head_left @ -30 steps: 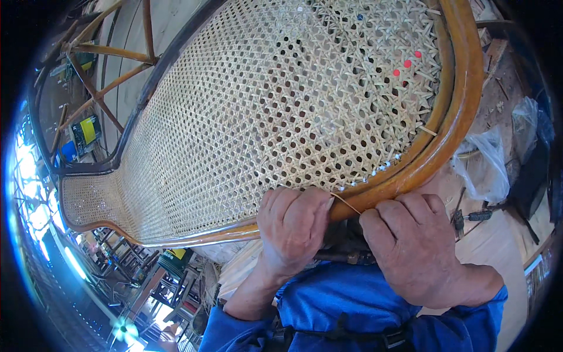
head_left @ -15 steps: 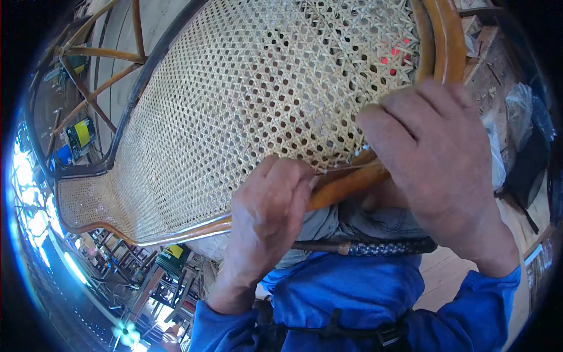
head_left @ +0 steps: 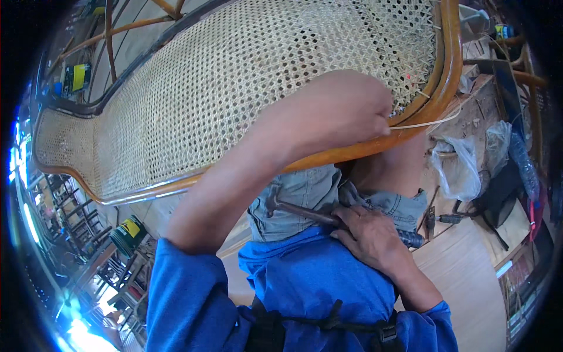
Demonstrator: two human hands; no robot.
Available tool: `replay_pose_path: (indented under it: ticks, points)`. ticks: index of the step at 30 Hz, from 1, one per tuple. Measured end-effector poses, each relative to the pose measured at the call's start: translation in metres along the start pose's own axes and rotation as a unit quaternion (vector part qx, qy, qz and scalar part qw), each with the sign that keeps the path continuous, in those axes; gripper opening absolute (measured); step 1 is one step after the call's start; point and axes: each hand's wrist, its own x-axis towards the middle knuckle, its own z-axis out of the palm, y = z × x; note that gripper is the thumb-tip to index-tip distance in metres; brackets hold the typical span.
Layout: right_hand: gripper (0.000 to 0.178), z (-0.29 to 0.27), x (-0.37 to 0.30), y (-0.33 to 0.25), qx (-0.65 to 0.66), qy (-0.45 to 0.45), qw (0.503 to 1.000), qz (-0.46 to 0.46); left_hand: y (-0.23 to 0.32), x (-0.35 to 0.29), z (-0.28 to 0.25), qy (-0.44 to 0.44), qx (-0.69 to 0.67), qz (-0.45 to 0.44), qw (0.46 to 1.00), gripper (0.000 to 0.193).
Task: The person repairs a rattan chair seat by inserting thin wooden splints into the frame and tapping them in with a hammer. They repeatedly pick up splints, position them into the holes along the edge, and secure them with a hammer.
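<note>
A woven cane panel [head_left: 205, 94] in a glossy brown wooden frame [head_left: 337, 156] stretches across the space before me, its near edge over my lap. My left hand [head_left: 363, 108] is closed at the frame's near right edge, pinching a thin pale cane strip [head_left: 431, 124] that trails off to the right; its fingertips are partly hidden. On my lap lies a hammer [head_left: 302, 212], its metal head to the left and a dark textured grip to the right. Around its handle my right hand [head_left: 372, 237] is closed.
A clear plastic bag [head_left: 457, 170] lies to the right beside a second dark-handled tool [head_left: 448, 219]. Green cans with yellow labels stand at left, one can [head_left: 128, 232] nearer. Bare wooden poles [head_left: 111, 47] cross at the upper left.
My right hand has left the cane edge and come down onto the hammer on my lap. My left hand has moved right along the frame, and the view has shifted.
</note>
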Motion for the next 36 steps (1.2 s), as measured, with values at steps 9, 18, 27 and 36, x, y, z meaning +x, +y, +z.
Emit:
replay_pose_path:
  ticks: [9,18,27,36]
  points:
    - [0.036,-0.017,-0.035,0.011,0.029,0.022,0.995,0.094,0.02,0.012,-0.002,-0.012,0.122,0.083,0.989,0.022]
    - [0.035,-0.014,-0.035,0.012,0.063,0.053,0.992,0.097,-0.005,0.022,-0.029,-0.182,-0.052,0.058,0.98,0.023]
    - [0.036,-0.014,-0.042,0.022,0.081,0.063,0.984,0.147,-0.028,0.037,-0.023,-0.258,-0.104,0.128,0.952,0.021]
    - [0.031,-0.022,-0.047,0.023,0.134,0.026,0.985,0.106,-0.038,0.06,-0.008,-0.318,-0.142,0.063,0.935,0.028]
